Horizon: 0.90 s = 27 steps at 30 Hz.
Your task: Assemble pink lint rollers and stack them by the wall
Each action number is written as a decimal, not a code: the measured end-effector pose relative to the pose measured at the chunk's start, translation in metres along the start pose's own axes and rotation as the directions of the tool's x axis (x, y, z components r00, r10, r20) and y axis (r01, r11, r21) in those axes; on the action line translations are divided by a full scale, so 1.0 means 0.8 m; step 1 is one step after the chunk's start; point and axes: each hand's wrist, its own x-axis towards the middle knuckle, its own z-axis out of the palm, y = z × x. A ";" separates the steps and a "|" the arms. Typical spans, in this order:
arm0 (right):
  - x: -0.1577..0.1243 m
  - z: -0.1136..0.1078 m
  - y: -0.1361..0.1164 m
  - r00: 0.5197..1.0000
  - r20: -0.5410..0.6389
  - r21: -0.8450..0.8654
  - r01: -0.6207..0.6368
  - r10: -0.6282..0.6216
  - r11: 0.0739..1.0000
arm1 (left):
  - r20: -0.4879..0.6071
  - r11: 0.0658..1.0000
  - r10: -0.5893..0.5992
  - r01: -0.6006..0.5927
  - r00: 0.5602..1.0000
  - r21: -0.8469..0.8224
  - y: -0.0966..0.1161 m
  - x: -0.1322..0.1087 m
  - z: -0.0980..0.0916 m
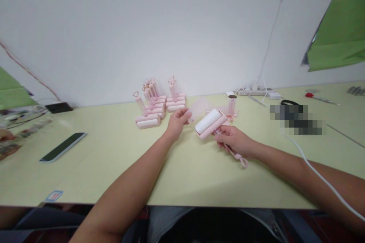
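Note:
My right hand [234, 139] grips the pink handle of a lint roller [210, 122]; its white roll points up and to the left, and the heart-shaped handle end sticks out below my palm. My left hand [178, 120] pinches a thin translucent pink cover [200, 108] just left of the roll. Both hands hover over the pale yellow table [114, 159]. Behind them stand several pink lint rollers in a stacked group [156, 106]. One more pink roller [232, 107] stands alone at the right of my hands.
A dark phone [62, 147] lies at the left. A power strip [253, 92] with white cables sits by the wall, and a white cable [313, 171] runs over my right arm. Red-handled scissors [319, 98] lie far right. Green sheets hang at both sides.

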 end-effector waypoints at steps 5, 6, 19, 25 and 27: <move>0.002 -0.001 0.000 0.999 -0.032 -0.003 0.019 -0.019 1.000 | 0.053 0.991 0.030 -0.022 0.998 -0.130 0.015 -0.015 0.014; 0.002 -0.001 0.001 0.999 -0.032 -0.001 0.022 -0.022 1.000 | 0.065 0.989 0.036 -0.026 0.997 -0.148 0.017 -0.018 0.016; 0.001 -0.001 0.000 0.999 -0.051 0.024 0.014 -0.013 1.000 | 0.319 0.982 0.030 0.032 0.947 -0.188 0.023 -0.032 0.023; 0.002 0.002 0.001 0.996 -0.074 0.114 -0.031 0.039 0.993 | 0.355 0.990 0.084 -0.118 0.931 0.074 0.033 -0.036 0.021; 0.005 0.000 0.001 0.992 -0.102 0.153 -0.056 0.072 0.987 | 0.339 0.924 0.200 -0.292 0.919 0.246 0.040 -0.042 0.021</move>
